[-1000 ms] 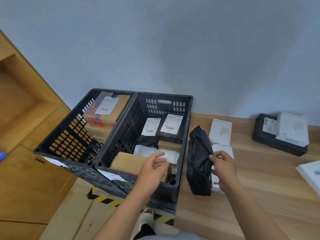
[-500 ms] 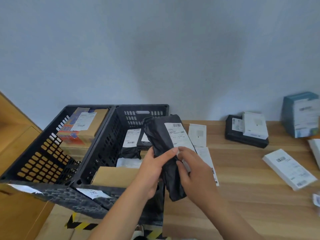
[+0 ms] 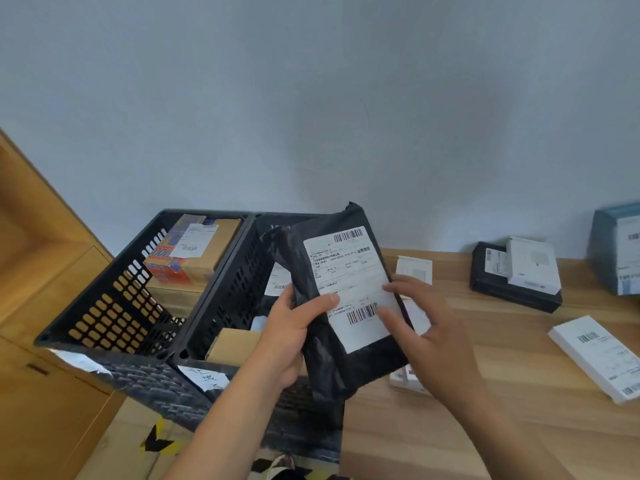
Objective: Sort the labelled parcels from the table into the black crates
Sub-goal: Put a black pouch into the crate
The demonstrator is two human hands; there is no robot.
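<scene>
A black plastic mailer with a white barcode label is held up in front of me, over the right black crate. My left hand grips its left edge, thumb on the label. My right hand has straight fingers resting on the label's right side. The left black crate holds brown boxes with a label on top. The right crate holds a brown box and labelled parcels, mostly hidden behind the mailer.
On the wooden table lie a white labelled box at right, a black parcel with a white box on it, a blue-grey box at far right, and white parcels partly hidden under the mailer. Wooden cabinets stand left.
The black mailer went from lying on the table in my right hand to being held in both hands, label facing me. My left hand left the brown box in the crate.
</scene>
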